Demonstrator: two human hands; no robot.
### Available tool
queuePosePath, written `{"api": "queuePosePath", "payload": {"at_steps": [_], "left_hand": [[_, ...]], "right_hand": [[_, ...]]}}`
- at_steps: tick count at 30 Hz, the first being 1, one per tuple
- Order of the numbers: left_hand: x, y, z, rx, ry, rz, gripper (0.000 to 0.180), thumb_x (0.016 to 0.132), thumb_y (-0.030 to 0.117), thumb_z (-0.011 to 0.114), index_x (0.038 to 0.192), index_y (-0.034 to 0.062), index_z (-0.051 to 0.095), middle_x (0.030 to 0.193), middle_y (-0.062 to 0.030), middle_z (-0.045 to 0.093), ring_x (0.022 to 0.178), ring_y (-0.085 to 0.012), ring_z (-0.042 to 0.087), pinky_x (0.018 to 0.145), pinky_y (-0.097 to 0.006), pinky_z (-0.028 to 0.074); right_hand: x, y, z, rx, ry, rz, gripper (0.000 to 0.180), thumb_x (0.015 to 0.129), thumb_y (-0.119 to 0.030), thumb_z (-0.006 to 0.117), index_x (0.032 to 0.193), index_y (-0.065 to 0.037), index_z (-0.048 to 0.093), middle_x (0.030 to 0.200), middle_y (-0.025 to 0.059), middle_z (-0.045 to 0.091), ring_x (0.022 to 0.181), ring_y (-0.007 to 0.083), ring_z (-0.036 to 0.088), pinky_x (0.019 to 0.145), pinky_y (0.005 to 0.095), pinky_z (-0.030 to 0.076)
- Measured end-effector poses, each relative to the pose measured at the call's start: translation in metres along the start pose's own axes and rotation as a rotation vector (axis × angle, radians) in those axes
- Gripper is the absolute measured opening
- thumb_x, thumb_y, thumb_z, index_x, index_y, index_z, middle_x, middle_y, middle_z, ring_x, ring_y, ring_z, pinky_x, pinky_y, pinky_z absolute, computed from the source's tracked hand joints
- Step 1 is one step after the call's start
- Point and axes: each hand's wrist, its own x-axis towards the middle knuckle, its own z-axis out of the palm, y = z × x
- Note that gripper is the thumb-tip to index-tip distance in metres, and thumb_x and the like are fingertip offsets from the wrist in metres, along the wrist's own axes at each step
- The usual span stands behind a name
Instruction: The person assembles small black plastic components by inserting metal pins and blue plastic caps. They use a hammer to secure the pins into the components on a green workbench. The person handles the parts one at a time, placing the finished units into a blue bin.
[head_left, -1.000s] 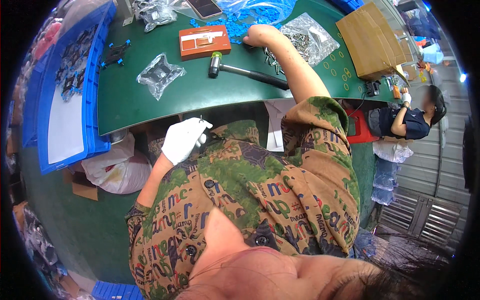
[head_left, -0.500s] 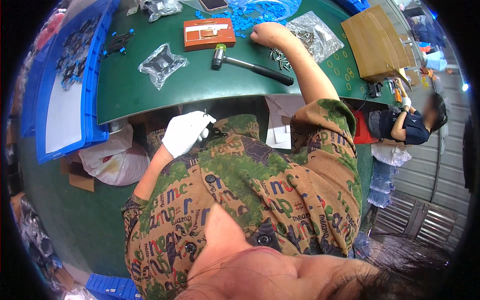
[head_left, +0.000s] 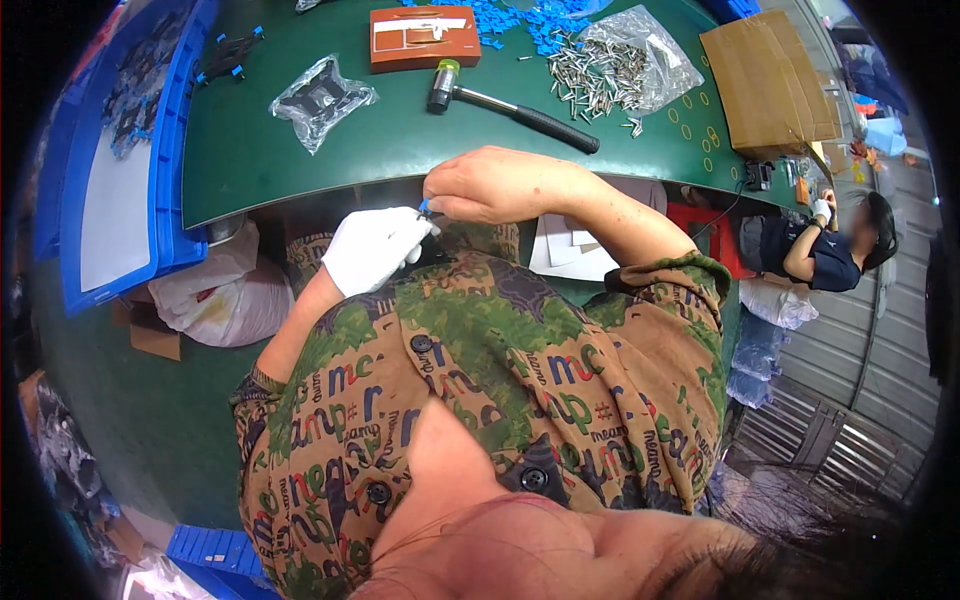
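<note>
We see the gloved left hand (head_left: 375, 252) just off the tabletop's (head_left: 400, 140) near edge, fingers together around a dark part (head_left: 434, 230), mostly hidden; a blue clip (head_left: 424, 206) sits right of its fingertips, clamped in thumb and finger of the bare right hand (head_left: 480, 187); we count one frame (head_left: 232, 55) by the left edge, one bagged frame (head_left: 322, 100), one box (head_left: 424, 45), one hammer (head_left: 520, 115), one carton (head_left: 765, 80) toward the right edge; the spare clips (head_left: 545, 25) are cut off above; the heaped screws (head_left: 595, 78) we cannot count.
</note>
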Motion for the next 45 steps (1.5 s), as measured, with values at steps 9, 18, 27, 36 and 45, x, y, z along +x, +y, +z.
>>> {"api": "queuePosePath", "payload": {"at_steps": [9,18,27,36,45], "left_hand": [[0.002,0.006,-0.003,0.117,-0.041,0.026,0.034,0.106,0.033,0.052,0.1,0.0073,0.073,0.075,-0.0076,0.069,0.066,-0.0244,0.065,0.066,-0.037,0.052],[0.002,0.004,0.001,0.207,-0.069,0.067,0.03,0.105,0.031,0.055,0.097,0.0079,0.073,0.073,-0.0069,0.068,0.065,-0.0243,0.064,0.064,-0.036,0.051],[0.0,-0.003,-0.003,-0.404,-0.191,-0.112,0.033,0.105,0.029,0.058,0.108,0.0005,0.075,0.079,-0.0013,0.069,0.068,-0.0082,0.059,0.066,-0.026,0.049],[-0.016,0.003,-0.056,-0.668,-0.058,0.034,0.062,0.09,0.02,0.075,0.14,-0.0085,0.052,0.096,-0.0123,0.071,0.088,-0.0218,0.07,0.087,-0.037,0.055],[0.007,0.001,-0.034,-0.543,0.103,0.039,0.052,0.101,0.016,0.062,0.145,-0.0076,0.049,0.094,-0.0073,0.068,0.091,-0.0162,0.067,0.091,-0.032,0.052]], "right_hand": [[0.003,0.005,0.004,-0.052,-0.025,-0.083,0.028,0.103,-0.028,0.052,0.104,-0.003,0.062,0.098,0.0167,0.066,0.097,0.0406,0.064,0.083,0.0509,0.052],[0.002,-0.002,0.014,-0.105,-0.062,-0.036,0.028,0.103,-0.029,0.052,0.101,-0.002,0.062,0.094,0.018,0.065,0.093,0.0415,0.064,0.082,0.0512,0.052],[0.015,0.03,0.029,0.788,-0.439,0.194,0.046,0.11,-0.043,0.05,0.092,-0.002,0.063,0.071,-0.0027,0.051,0.064,0.0086,0.053,0.059,0.029,0.046],[-0.01,0.051,-0.028,0.024,0.534,0.127,0.031,0.1,-0.035,0.067,0.105,-0.005,0.072,0.093,0.0108,0.071,0.091,0.0245,0.068,0.082,0.039,0.054],[-0.018,0.169,-0.056,-0.539,0.618,0.504,0.024,0.097,-0.028,0.063,0.111,-0.012,0.074,0.108,0.0134,0.069,0.102,0.035,0.07,0.088,0.0459,0.057]]}}
